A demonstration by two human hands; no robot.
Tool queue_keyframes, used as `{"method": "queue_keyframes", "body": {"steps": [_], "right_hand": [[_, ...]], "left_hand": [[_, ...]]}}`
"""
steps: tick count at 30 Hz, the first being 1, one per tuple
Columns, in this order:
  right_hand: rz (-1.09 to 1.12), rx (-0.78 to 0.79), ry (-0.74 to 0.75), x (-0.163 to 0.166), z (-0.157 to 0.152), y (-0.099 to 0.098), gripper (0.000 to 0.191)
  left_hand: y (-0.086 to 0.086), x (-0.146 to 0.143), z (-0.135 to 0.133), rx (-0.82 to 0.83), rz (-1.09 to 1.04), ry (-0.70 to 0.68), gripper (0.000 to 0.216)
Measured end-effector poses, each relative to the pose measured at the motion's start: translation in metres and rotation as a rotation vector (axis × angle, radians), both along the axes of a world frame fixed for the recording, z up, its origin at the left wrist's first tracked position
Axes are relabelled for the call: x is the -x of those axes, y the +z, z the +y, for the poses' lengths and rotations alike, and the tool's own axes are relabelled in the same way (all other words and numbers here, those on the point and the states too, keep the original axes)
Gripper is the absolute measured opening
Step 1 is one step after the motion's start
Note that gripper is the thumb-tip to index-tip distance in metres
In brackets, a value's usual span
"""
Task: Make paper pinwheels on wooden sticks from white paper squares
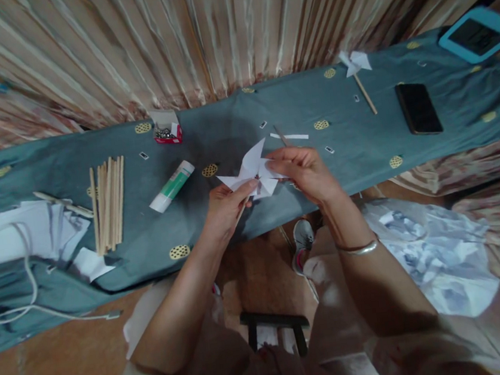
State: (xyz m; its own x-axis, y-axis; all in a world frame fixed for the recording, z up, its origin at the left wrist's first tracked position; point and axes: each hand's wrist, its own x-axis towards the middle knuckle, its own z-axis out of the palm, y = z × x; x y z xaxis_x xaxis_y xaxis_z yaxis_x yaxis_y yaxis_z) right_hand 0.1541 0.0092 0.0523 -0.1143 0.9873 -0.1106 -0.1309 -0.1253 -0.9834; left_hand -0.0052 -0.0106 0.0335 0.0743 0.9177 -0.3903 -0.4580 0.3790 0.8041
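Observation:
A white paper pinwheel (252, 162) with pointed blades is held up between both hands, above the near edge of the table. My left hand (227, 207) is closed around its thin wooden stick (242, 211), the thumb pressed close to the dark pin at the centre. With thumb and fingers, my right hand (305, 172) pinches a blade on the right side. Behind the right hand lie a narrow white paper strip (295, 136) and a thin stick-like item (281, 136), partly hidden by the fingers.
On the cloth-covered table (218, 227) are a glue stick (172, 186), a box of pins (167, 128), wooden sticks (110, 204), paper sheets (29, 230), another pinwheel (357, 66), a phone (418, 108) and a blue-framed device (479, 34). A plastic bag of paper scraps (434, 257) stands right.

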Motion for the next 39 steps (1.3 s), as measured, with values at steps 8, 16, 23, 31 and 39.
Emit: {"method": "queue_keyframes", "body": {"steps": [8, 16, 23, 31, 39], "right_hand": [[-0.058, -0.067, 0.002, -0.001, 0.004, -0.008, 0.024], [-0.175, -0.26, -0.311, -0.001, 0.004, -0.012, 0.014], [-0.191, -0.188, -0.315, 0.017, 0.0, -0.013, 0.021], [-0.055, -0.089, -0.26, 0.03, 0.005, -0.018, 0.025], [-0.119, -0.084, -0.266, 0.029, 0.006, -0.022, 0.023]], "left_hand": [[0.003, -0.001, 0.003, 0.046, 0.015, 0.016, 0.041], [-0.002, 0.0, 0.008, -0.004, 0.009, 0.111, 0.036], [-0.005, -0.002, 0.009, -0.065, 0.06, 0.165, 0.029], [-0.009, -0.003, 0.01, -0.058, 0.065, 0.167, 0.025], [-0.004, 0.0, 0.012, 0.002, -0.035, 0.138, 0.031]]}}
